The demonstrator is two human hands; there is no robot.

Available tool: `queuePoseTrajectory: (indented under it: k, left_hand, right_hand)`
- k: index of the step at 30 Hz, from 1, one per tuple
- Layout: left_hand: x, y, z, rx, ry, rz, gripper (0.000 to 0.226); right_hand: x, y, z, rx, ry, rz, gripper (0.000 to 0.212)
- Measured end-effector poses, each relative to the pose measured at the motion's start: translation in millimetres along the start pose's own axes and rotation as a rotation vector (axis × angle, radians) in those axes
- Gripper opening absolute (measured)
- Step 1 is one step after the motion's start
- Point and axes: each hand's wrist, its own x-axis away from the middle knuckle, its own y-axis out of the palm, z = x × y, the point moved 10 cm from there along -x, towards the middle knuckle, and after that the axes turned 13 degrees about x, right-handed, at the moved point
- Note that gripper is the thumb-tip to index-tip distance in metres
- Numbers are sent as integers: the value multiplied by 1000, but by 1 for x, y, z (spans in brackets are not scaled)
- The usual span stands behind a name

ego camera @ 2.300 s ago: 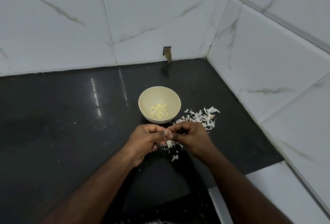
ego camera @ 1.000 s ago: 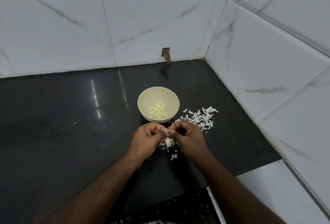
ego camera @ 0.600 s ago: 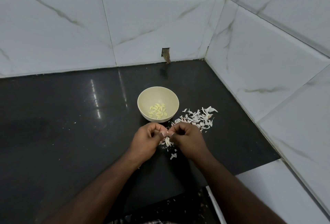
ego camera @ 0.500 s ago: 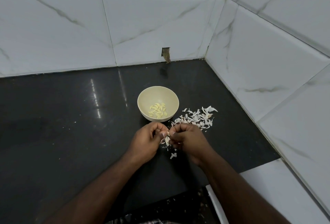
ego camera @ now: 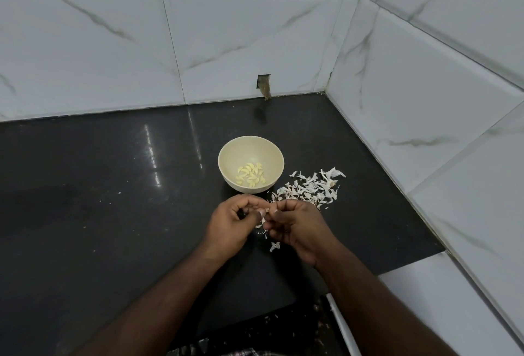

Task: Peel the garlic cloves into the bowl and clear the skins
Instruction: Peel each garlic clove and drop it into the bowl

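Just near of the bowl (ego camera: 251, 168), over the dark surface (ego camera: 113, 213), the two hands meet with their fingertips together. The left hand (ego camera: 231, 226) and the right hand (ego camera: 297, 228) both have curled fingers, and they pinch between them one small garlic clove (ego camera: 264, 215), of which only a pale bit shows. Its long axis I cannot tell, because the fingers cover most of it.

The bowl stands straight on the far side of the hands, close but not touching them, and slightly more toward the left hand. Inside it lie the peeled cloves (ego camera: 251, 175), yellow and bare. The skins (ego camera: 309, 189) lie in a loose heap on the surface, right of the bowl and far-right of the right hand; a few small flakes (ego camera: 274, 246) lie under and just near of the hands.

I judge that the peeling of this clove is not finished. When it is bare, the drop into the bowl needs only a short move away from the body, and either hand could do it. The clearing of the skins is not yet begun.
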Motion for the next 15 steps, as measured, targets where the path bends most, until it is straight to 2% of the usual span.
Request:
queuePoseTrajectory:
  k: [5, 15]
  left_hand:
    - [-2, -3, -6, 105, -72, 41, 18]
    - [-3, -4, -11, 118, -149, 68, 8]
  right_hand:
    - [1, 1, -3, 60, -66, -6, 12]
    - [0, -4, -10, 33, -153, 41, 11]
